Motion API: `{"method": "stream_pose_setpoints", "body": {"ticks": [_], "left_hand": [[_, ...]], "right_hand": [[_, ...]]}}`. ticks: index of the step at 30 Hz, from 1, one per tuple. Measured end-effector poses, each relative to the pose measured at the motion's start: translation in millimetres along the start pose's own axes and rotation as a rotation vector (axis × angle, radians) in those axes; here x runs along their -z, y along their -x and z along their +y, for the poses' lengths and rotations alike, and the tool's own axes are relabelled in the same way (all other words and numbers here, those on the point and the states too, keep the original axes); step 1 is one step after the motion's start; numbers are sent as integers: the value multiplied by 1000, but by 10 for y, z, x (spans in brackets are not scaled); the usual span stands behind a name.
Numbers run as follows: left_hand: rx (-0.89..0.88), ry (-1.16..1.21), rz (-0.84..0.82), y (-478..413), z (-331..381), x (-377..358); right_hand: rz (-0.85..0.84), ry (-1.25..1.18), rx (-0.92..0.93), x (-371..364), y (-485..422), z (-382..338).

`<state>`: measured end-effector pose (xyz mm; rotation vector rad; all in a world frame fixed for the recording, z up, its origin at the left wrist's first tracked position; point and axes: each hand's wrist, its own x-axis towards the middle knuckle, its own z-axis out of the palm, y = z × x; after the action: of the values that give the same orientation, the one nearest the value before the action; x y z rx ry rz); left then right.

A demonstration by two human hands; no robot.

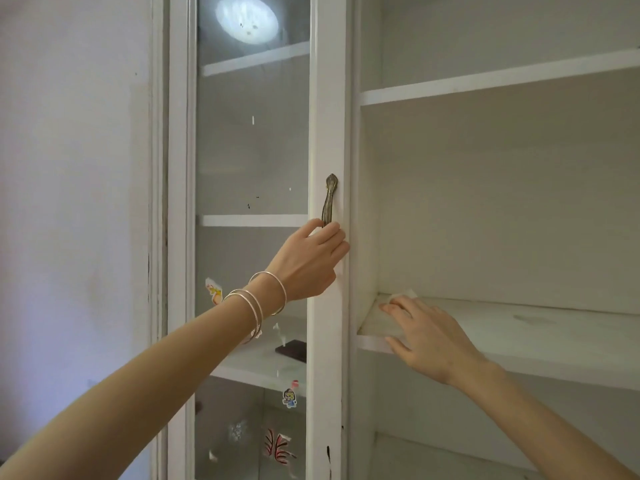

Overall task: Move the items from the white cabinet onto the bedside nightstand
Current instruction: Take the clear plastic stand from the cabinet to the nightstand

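Observation:
The white cabinet (329, 98) fills the view, its glass door (252, 150) on the left and open shelves on the right. My left hand (311, 258), with bangles on the wrist, grips the lower end of the brass door handle (329, 199). My right hand (426, 334) lies on the middle shelf (536, 334) near its left end. Its fairly straight fingers rest over a small white, paper-like item (403, 294), most of which is hidden under them. Behind the glass, a dark flat object (292, 349) sits on a lower shelf.
The upper open shelf (485, 81) shows nothing on it. Stickers (289, 398) are stuck to the glass, which reflects a round ceiling lamp (247, 17). A bare wall (69, 202) stands to the left of the cabinet.

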<state>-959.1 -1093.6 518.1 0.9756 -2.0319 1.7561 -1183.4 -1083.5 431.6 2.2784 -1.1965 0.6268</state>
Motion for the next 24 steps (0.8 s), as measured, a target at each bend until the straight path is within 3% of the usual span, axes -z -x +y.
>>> {"method": "stream_pose_setpoints", "body": {"ticks": [9,17,24], "left_hand": [[29,71,179,412,-142,481],[115,-8,43,916,-365,961],[129,0,39,1442,-625,1355]], "right_hand": [[28,-25,20,145,-26,-236],[24,-8,64,304,-63,-723],[45,-19,80,529,-36,-1382]]}}
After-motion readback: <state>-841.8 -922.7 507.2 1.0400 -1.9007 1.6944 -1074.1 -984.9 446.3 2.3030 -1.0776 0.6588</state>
